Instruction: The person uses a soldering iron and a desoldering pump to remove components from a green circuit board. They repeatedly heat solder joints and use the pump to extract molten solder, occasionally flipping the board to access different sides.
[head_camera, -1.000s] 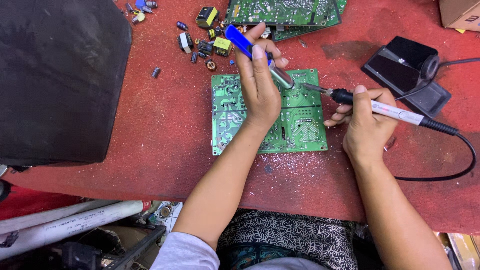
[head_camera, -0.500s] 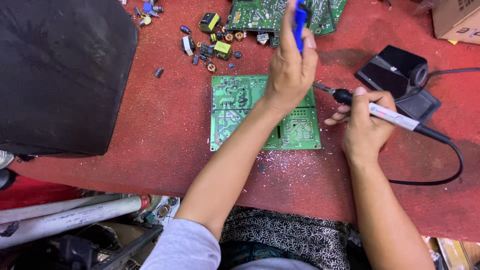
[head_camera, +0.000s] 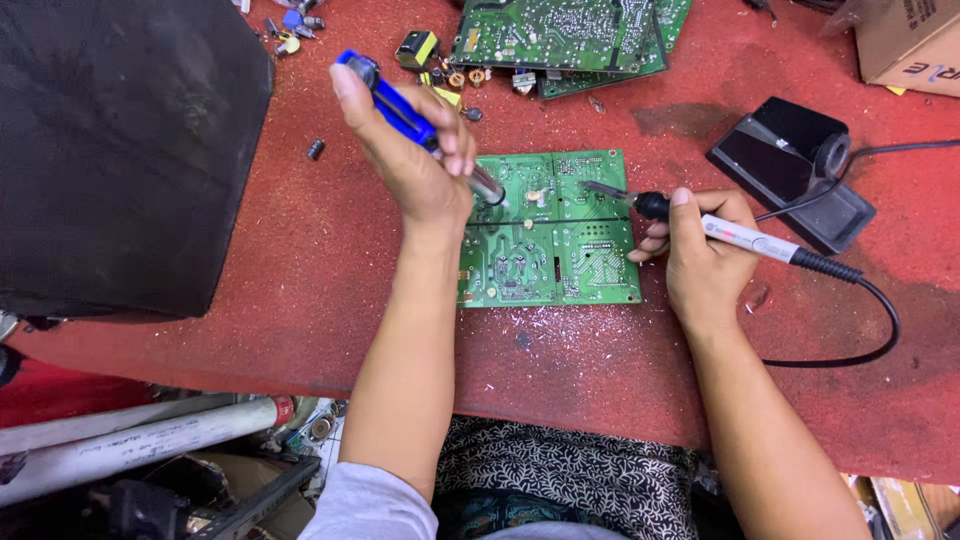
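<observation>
The person's left hand (head_camera: 410, 160) is wrapped tight around a blue desoldering pump (head_camera: 400, 110), fingers closed on its barrel, the blue end tilted up and away and the grey metal tip angled down so that it meets the upper left part of a green circuit board (head_camera: 555, 245). That board lies flat on the red table (head_camera: 250, 280), just in front of the person. The right hand (head_camera: 700, 250) grips a white soldering iron (head_camera: 740, 238) like a pen, fingers closed on the shaft, thumb on top; its dark tip points left and hovers over the upper middle of the same board, near the pump's tip but apart from it. A black cord (head_camera: 860, 330) loops from the iron's rear across the table. Just beyond the right hand sits a black iron stand (head_camera: 790, 165). Further back lie more green boards (head_camera: 560, 35), stacked, with loose small components (head_camera: 430, 55) scattered beside them. A large black mesh-covered box (head_camera: 120, 150) fills the table's left side.
</observation>
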